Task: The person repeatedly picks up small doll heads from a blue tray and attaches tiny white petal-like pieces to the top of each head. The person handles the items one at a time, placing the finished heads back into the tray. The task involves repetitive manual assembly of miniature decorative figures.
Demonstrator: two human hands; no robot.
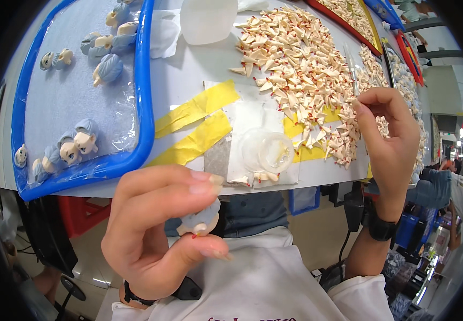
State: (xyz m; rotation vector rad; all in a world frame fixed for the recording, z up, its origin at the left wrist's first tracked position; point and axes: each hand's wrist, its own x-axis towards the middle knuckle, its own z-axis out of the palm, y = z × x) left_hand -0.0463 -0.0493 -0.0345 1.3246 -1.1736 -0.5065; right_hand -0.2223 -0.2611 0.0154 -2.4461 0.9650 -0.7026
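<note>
Pinching a doll head (202, 220), left hand (156, 230); right hand (386, 139) grips tweezers (352, 69); blue tray (145, 96) holds heads

The head (202, 220) pinched in the left hand (156, 230) looks like matt moulded plastic, grey-blue hair over a smooth cream face. The heads (73, 144) on the tray at 9 o'clock share that finish. The tray (145, 107) has a glossy blue plastic rim and a crinkled clear film over its floor. The right hand (389, 139), at 3 o'clock, holds a thin clear plastic brush (352, 69). The pile (295, 64) at 1 o'clock is matt cream plastic with red tips. The tape (194, 109) is matt yellow paper; the dish (274, 152) is glossy clear plastic. The table (183, 64) is smooth, matt white.
</note>
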